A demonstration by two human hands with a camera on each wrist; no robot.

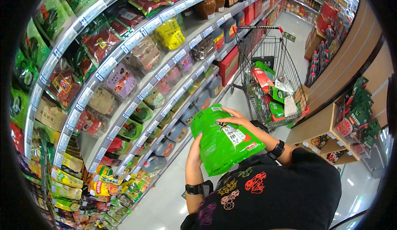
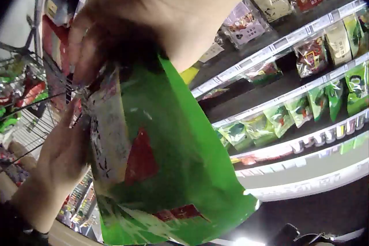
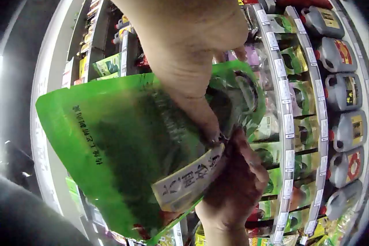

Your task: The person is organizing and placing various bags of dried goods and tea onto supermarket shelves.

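Observation:
A plump green plastic food pouch, with a white label and dark lettering, is held up in front of the person's chest. Along its left edge, my left hand grips it. My right hand holds the upper right side, fingers laid over the printed face. In the left wrist view the pouch hangs below my left hand, the fingers of both hands close together by the label. Seen from the right wrist, the thumb of my right hand presses on the pouch beside the label.
A wire shopping cart containing several packaged goods stands ahead on the right. Shelves with bagged foods run along the left, large jugs on the lowest level. A wooden display stand is at the right, and the tiled floor shows below.

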